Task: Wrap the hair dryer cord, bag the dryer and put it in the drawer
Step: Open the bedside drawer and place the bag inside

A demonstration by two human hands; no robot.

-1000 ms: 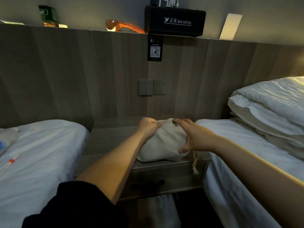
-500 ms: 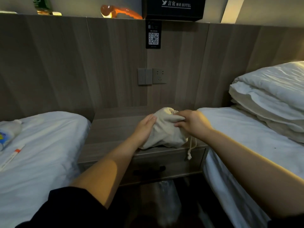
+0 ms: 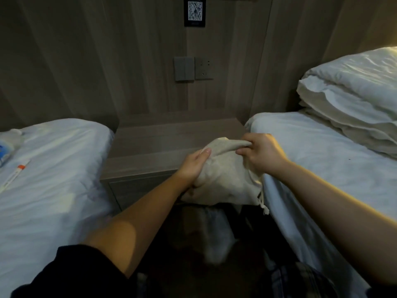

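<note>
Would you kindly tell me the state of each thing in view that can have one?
cloth bag, bulging, held in front of the nightstand by both hands.
drawstring, hanging loose below the bag.
drawer, looks shut.
wall socket, nothing plugged in.
left hand, holds the bag's side.
right hand, pinches the bag's gathered top.

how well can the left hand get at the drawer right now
Probably not yet: the left hand holds the cloth bag, which hangs in front of the drawer; the right hand pinches the bag's top.
</note>
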